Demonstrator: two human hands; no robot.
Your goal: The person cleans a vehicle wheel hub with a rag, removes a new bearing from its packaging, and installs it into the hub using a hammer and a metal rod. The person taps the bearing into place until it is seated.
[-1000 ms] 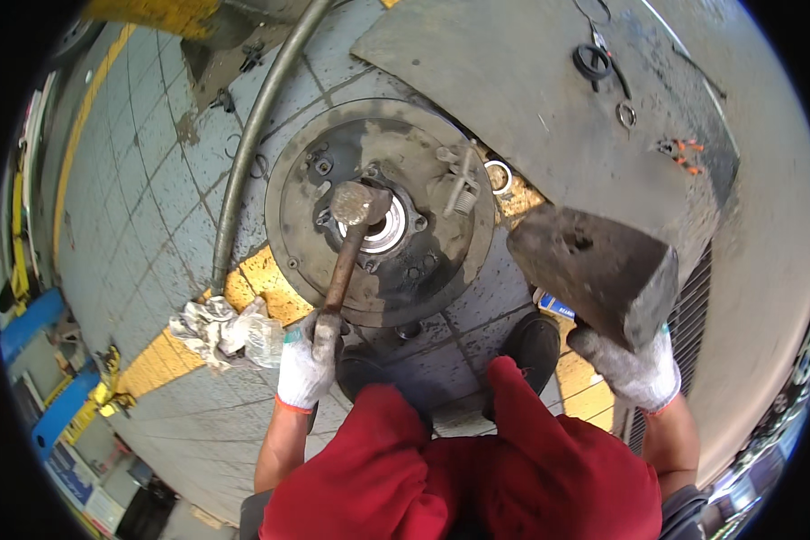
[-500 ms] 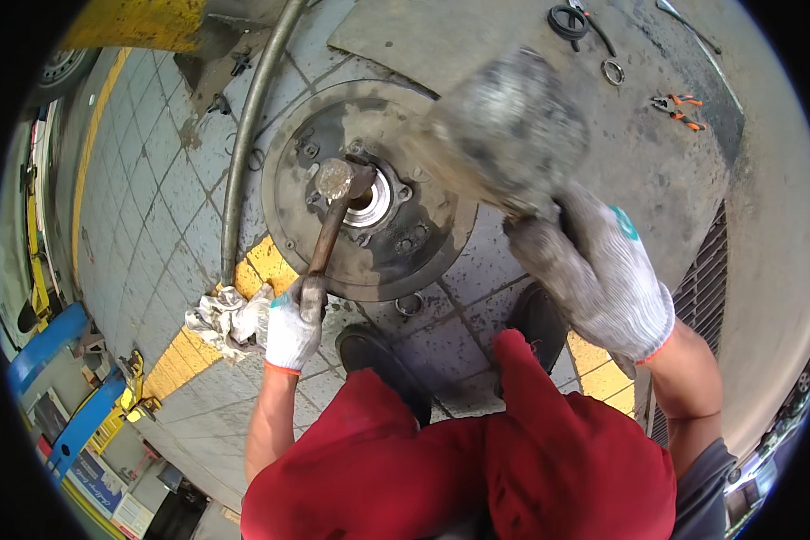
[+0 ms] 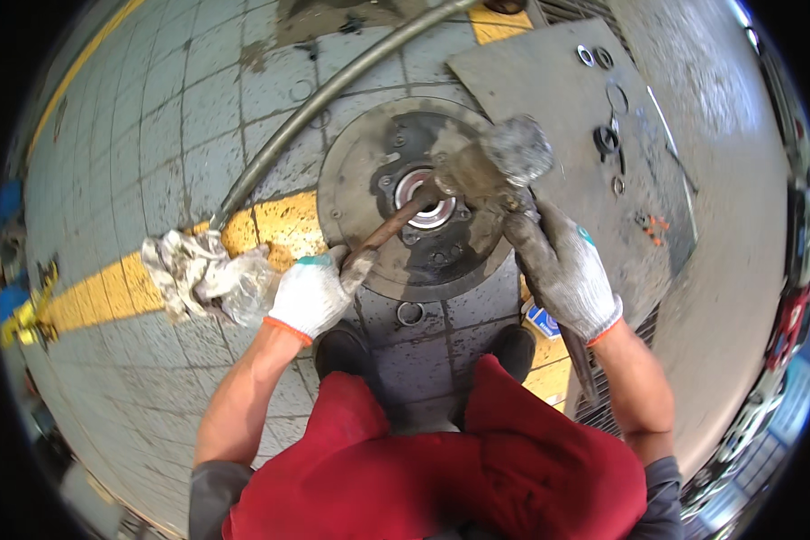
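Observation:
My left hand (image 3: 319, 290), in a white glove with dirty fingertips, is closed around the rusty handle (image 3: 392, 225) of a hammer. That handle reaches over the centre of a brake drum (image 3: 351, 162) lying on the floor. A shiny bearing ring (image 3: 437, 216) sits in the drum's hub. My gloved right hand (image 3: 562, 265) grips a sledgehammer (image 3: 519, 151) just below its big worn head; its handle runs down past my wrist. The sledgehammer's head is over the smaller hammer's head and hides most of it. Whether the two heads touch I cannot tell.
A long metal pipe (image 3: 306, 112) lies left of the drum, beside a crumpled rag (image 3: 184, 270). On the metal sheet (image 3: 531, 67) at right are rings, a black seal (image 3: 606, 139) and orange-handled pliers (image 3: 652, 227). A loose ring (image 3: 410, 313) lies near my shoes.
The sledgehammer has come down and left, from raised beside the drum to over the smaller hammer's head. My left hand still holds the smaller hammer. The view has shifted.

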